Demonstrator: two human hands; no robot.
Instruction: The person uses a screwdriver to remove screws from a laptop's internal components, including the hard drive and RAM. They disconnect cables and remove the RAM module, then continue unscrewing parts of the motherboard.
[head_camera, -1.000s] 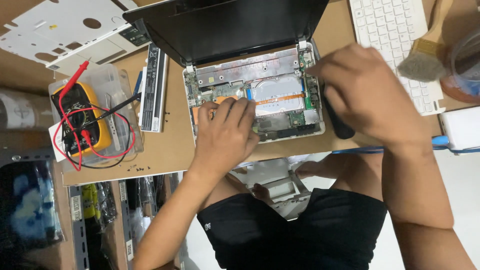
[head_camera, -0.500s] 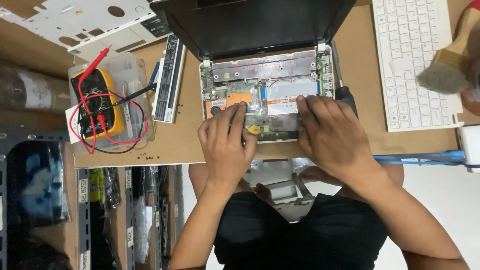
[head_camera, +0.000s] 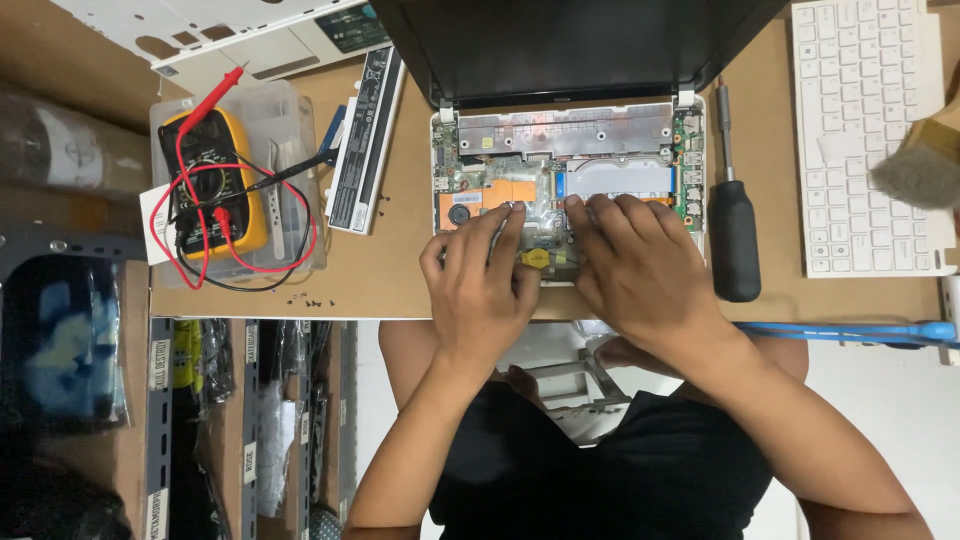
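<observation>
Here both hands rest on the opened laptop base (head_camera: 570, 170), which lies on the brown worktop (head_camera: 400, 280) with its dark screen (head_camera: 570, 40) tilted back. The left hand (head_camera: 485, 290) lies flat, fingers together, its fingertips (head_camera: 505, 212) touching the circuit board by the orange panel. The right hand (head_camera: 640, 265) lies beside it, fingers spread a little, tips at the edge of the silver drive; neither hand clamps anything. A black-handled screwdriver (head_camera: 735, 235) lies just right of the base, a white keyboard (head_camera: 865, 140) beyond it. A yellow multimeter (head_camera: 215, 180) with red and black leads sits on a clear box at the left.
</observation>
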